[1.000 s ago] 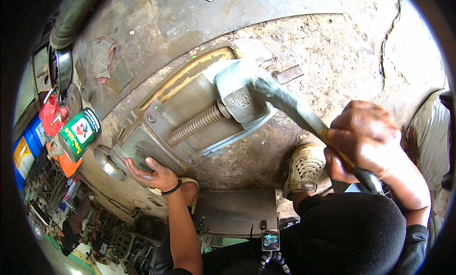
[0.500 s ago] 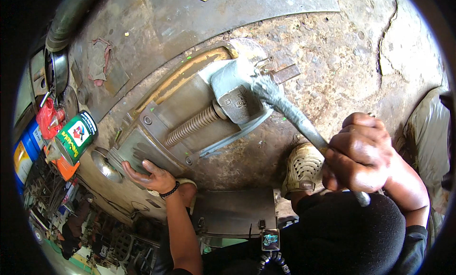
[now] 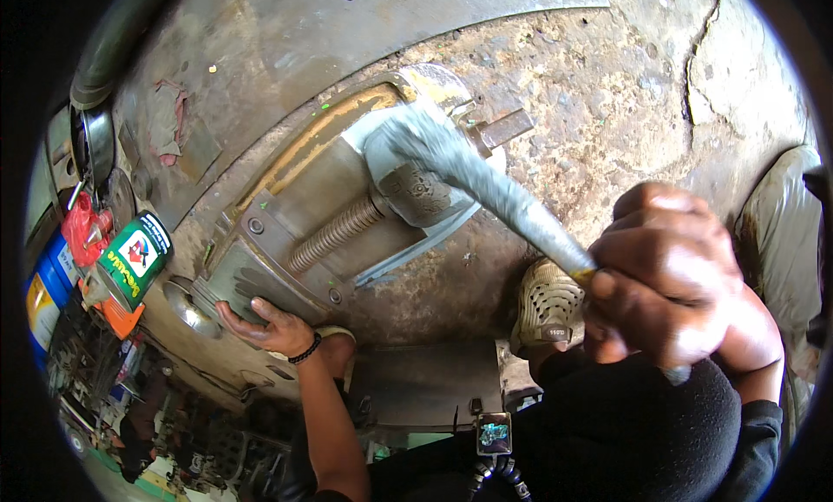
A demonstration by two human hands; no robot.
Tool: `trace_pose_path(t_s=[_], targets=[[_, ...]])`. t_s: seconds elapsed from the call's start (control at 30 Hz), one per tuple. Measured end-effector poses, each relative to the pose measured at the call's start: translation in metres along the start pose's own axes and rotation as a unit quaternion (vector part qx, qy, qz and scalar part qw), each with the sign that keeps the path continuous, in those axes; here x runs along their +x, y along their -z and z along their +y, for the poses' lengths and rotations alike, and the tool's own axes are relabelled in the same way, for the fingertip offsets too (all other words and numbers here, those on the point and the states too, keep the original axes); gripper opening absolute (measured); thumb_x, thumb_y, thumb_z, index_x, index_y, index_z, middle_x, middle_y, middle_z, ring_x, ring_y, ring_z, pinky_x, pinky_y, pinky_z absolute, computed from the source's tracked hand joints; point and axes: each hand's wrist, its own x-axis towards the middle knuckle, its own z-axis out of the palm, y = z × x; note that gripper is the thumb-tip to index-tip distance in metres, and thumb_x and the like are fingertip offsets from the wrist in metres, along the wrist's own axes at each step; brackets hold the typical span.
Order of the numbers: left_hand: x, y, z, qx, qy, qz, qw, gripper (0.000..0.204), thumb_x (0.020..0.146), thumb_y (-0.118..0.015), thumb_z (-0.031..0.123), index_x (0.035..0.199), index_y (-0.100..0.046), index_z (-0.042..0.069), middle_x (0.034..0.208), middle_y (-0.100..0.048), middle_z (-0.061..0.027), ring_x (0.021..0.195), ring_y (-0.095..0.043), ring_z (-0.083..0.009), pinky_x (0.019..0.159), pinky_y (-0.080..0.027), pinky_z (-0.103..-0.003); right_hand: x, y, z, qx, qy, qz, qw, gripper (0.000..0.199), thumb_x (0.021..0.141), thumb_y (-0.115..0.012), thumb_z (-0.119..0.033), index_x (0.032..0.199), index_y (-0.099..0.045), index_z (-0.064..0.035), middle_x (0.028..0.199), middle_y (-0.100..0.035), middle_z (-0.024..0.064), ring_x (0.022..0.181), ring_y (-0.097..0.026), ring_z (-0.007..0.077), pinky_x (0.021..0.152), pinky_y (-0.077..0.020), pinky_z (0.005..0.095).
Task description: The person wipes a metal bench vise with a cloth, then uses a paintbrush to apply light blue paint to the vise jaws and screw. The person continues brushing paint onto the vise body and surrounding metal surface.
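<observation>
A machine vise (image 3: 317, 203) lies on the floor in front of me, its long threaded screw (image 3: 334, 236) exposed. Pale blue-grey paint covers its movable jaw block (image 3: 382, 146) and near rail, while the far rail is worn yellow and brown. My right hand (image 3: 664, 276) is closed round the handle of a paintbrush (image 3: 512, 209) thickly coated in the same paint. The brush head, blurred by motion, lies over the top of the jaw block and partly hides it. My left hand (image 3: 276, 333) rests at the vise's near left end, fingers apart, holding nothing.
A green paint can (image 3: 134, 257) stands at the left beside a red plastic bag (image 3: 85, 229) and a blue container (image 3: 54, 281). A shiny metal bowl (image 3: 189, 308) sits near my left hand. Sheet metal (image 3: 364, 25) covers the far floor; a rag (image 3: 167, 120) lies upon it.
The brush head has moved left across the top of the jaw block, with my right hand still round the handle. My left hand keeps its place on the vise. The whole view has shifted slightly.
</observation>
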Motion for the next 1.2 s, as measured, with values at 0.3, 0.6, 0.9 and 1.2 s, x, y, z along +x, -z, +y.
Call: trace_pose_path(t_s=[0.3,0.6,0.9,1.2], targets=[[0.001,0.002,0.005,0.004,0.041,-0.022,0.999,0.057,0.103,-0.056,0.036,0.142,-0.043,-0.004,0.145,-0.045,-0.0244,0.136,-0.042,-0.0391,0.115,-0.031,-0.051,-0.049,0.003,-0.014,-0.035,-0.059,-0.153,0.986,0.027,0.064,-0.076,-0.027,0.075,-0.057,-0.0097,0.066,-0.046,0.0001,0.054,-0.053,0.0174,0.049,-0.0411,0.0321],[0.002,-0.001,0.001,0.008,-0.003,-0.03,1.0,0.054,0.104,-0.054,0.035,0.14,-0.044,-0.004,0.142,-0.046,-0.0249,0.132,-0.045,-0.0411,0.112,-0.037,-0.052,-0.066,-0.005,-0.025,-0.038,-0.154,-0.136,0.978,0.016,0.082,-0.059,-0.024,0.084,-0.055,-0.009,0.072,-0.052,0.006,0.059,-0.058,0.0266,0.055,-0.0479,0.0415],[0.004,0.002,0.007,-0.003,-0.032,0.001,0.999,0.057,0.103,-0.053,0.04,0.135,-0.048,-0.006,0.138,-0.05,-0.0271,0.129,-0.048,-0.0437,0.109,-0.039,-0.055,-0.046,0.005,-0.04,-0.144,-0.034,0.07,0.987,0.028,0.067,-0.076,0.0,0.091,-0.064,-0.0059,0.073,-0.055,0.0064,0.065,-0.061,0.027,0.06,-0.0512,0.0373],[0.002,0.0,0.003,0.001,-0.038,0.016,0.999,0.054,0.103,-0.054,0.037,0.135,-0.048,-0.006,0.138,-0.05,-0.0271,0.129,-0.049,-0.0427,0.109,-0.04,-0.054,-0.081,0.0,-0.056,-0.134,-0.201,-0.083,0.967,0.024,0.082,-0.071,-0.013,0.103,-0.061,-0.0039,0.088,-0.064,0.015,0.087,-0.066,0.037,0.074,-0.0547,0.045]])
